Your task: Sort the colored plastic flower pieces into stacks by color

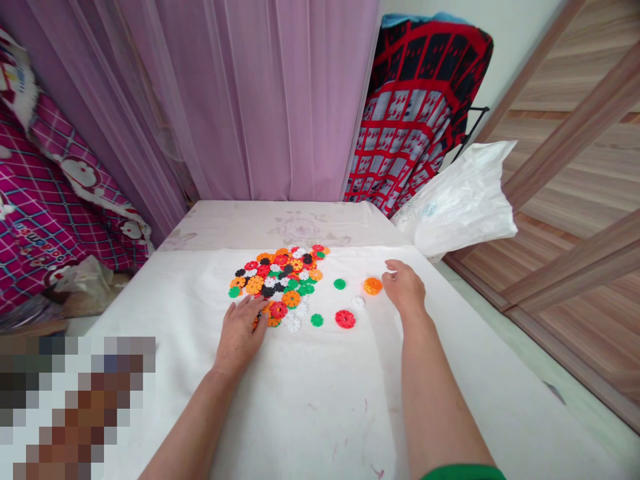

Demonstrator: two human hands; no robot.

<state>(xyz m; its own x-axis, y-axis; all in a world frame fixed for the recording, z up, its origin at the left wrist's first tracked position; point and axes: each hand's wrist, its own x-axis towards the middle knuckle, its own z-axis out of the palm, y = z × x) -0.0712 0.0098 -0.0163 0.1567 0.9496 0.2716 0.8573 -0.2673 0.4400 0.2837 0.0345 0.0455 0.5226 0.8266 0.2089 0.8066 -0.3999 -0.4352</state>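
A pile of small plastic snowflake discs [283, 277] in orange, red, green, white and black lies on a white table [320, 400]. My left hand [241, 330] rests flat at the pile's near edge, fingers spread over a few discs. My right hand [404, 287] sits to the right with fingers curled, fingertips right beside an orange disc [373, 286]; whether they touch it is unclear. Loose between the hands lie a red disc [345, 319], two green discs [317, 320] and a small white disc [357, 301].
A purple curtain [250, 100] hangs behind the table. A red and black patterned blanket [415, 120] and a white plastic bag [460, 200] stand at the back right. Pink patterned bedding [45, 213] is on the left. Wooden flooring runs along the right.
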